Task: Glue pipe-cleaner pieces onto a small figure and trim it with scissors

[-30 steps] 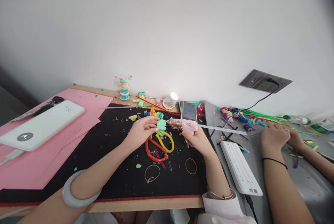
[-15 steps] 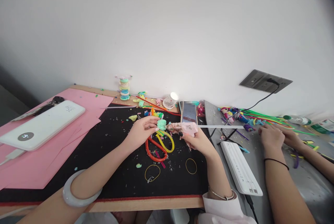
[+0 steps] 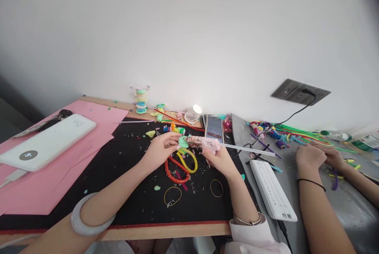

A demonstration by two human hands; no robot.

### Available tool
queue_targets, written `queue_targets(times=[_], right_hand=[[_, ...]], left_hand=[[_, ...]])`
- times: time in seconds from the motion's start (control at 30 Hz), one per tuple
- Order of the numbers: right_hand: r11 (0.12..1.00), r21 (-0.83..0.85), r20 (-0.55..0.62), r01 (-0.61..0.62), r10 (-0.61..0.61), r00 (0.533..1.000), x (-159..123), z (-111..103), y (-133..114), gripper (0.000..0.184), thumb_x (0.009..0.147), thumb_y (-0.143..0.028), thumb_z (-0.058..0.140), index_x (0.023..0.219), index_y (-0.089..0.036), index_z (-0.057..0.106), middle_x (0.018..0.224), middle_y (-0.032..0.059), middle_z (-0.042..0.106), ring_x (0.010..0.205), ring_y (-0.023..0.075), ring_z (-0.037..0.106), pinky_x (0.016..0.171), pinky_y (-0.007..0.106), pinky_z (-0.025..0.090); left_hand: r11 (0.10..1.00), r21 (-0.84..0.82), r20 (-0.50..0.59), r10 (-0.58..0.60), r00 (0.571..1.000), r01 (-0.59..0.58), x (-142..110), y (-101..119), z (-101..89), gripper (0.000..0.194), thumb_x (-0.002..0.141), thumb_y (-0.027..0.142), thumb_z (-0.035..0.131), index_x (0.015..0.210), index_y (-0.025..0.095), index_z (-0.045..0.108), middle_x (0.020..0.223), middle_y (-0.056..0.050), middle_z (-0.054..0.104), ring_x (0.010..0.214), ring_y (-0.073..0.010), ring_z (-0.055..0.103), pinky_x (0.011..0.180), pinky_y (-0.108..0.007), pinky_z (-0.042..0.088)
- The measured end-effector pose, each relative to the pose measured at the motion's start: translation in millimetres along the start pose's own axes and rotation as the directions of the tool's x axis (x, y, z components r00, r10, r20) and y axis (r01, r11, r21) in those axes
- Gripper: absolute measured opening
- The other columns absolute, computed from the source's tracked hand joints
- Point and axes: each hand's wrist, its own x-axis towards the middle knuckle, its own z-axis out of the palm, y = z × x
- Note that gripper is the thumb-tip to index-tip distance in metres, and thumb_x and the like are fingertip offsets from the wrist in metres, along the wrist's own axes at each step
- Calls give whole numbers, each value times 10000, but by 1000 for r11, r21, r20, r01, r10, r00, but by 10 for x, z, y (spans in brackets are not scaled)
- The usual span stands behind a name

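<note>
My left hand [image 3: 162, 147] pinches a mint-green fuzzy piece [image 3: 183, 141], which looks like bent pipe cleaner. In my right hand [image 3: 217, 158] is a pink hot glue gun [image 3: 209, 144], its stained front end pointing left and touching or almost touching the green piece. A long whitish glue stick [image 3: 248, 150] sticks out of its back. Beneath my hands lie scissors [image 3: 189, 163] with red and yellow handles, the blades mostly hidden. Just beyond my left hand is a heap of colourful fuzzy bits [image 3: 174, 129].
A phone [image 3: 214, 128] and a paper cup [image 3: 193, 114] stand near the wall. Pink sheets [image 3: 97, 120] and a white power bank [image 3: 49, 141] lie left. Another power bank [image 3: 274, 191] and a co-worker's hands [image 3: 310, 157] are right. Rubber bands [image 3: 216, 188] lie on the black mat.
My right hand has shifted slightly left with the glue gun, and the glue stick now slopes down to the right. The green piece has turned a little in my left hand.
</note>
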Motion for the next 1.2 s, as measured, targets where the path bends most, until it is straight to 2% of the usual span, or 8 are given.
queue_targets(times=[0.17, 0.33, 0.5, 0.67, 0.87, 1.03, 1.2], right_hand=[[1000, -2, 46, 2, -2, 999, 5, 7, 47, 364, 808, -330, 545, 1127, -169, 614, 507, -38, 489, 442, 91, 383, 442, 196, 328], [1000, 4, -21, -13, 14, 1000, 9, 0, 81, 364, 823, -335, 525, 1134, -161, 599, 489, -54, 441, 428, 83, 355, 434, 197, 319], [1000, 7, 11, -23, 23, 1000, 4, 4, 70, 324, 800, -325, 552, 1066, -153, 618, 490, -49, 456, 430, 83, 371, 418, 191, 310], [1000, 5, -59, -31, 31, 998, 6, -14, 63, 289, 802, -338, 537, 1002, -147, 624, 473, -53, 442, 418, 85, 370, 404, 194, 310], [1000, 0, 26, -22, 22, 999, -9, -28, 82, 241, 788, -300, 559, 977, -164, 621, 464, -57, 444, 411, 86, 374, 392, 192, 297], [1000, -3, -14, -26, 26, 1000, -8, -24, 83, 251, 806, -319, 536, 982, -162, 621, 459, -54, 441, 414, 91, 375, 394, 196, 297], [1000, -4, 36, -19, 19, 999, -7, -32, 84, 274, 805, -304, 546, 1029, -167, 626, 448, -58, 446, 414, 91, 380, 411, 199, 301]], left_hand=[[1000, 3, 16, 4, 1000, -4, -8, 4, 3, 370, 703, 241, 648, 1058, 154, 588, 967, -75, 658, 884, -196, 630, 869, -367, 499], [1000, 18, 6, 3, 1000, -3, -14, 4, 7, 365, 694, 261, 657, 1041, 165, 597, 994, -78, 656, 888, -202, 633, 866, -369, 502], [1000, 5, 14, 6, 1000, -6, -1, -11, 6, 392, 691, 267, 663, 1059, 155, 590, 987, -84, 657, 891, -204, 634, 866, -372, 500], [1000, 7, 5, -2, 1000, 2, 1, -14, 0, 373, 693, 252, 661, 1046, 155, 588, 1005, -87, 646, 901, -201, 629, 875, -369, 496], [1000, -11, 1, 16, 1000, -16, -5, 8, -2, 367, 698, 263, 656, 1042, 159, 585, 997, -87, 656, 902, -209, 631, 865, -385, 499], [1000, -4, -3, 5, 1000, -5, 1, -18, 0, 374, 683, 263, 668, 1033, 158, 593, 994, -84, 656, 888, -201, 633, 863, -371, 501], [1000, -22, 3, 18, 1000, -18, 6, -29, -5, 375, 689, 258, 662, 1042, 154, 589, 994, -87, 657, 890, -203, 631, 863, -376, 497]])
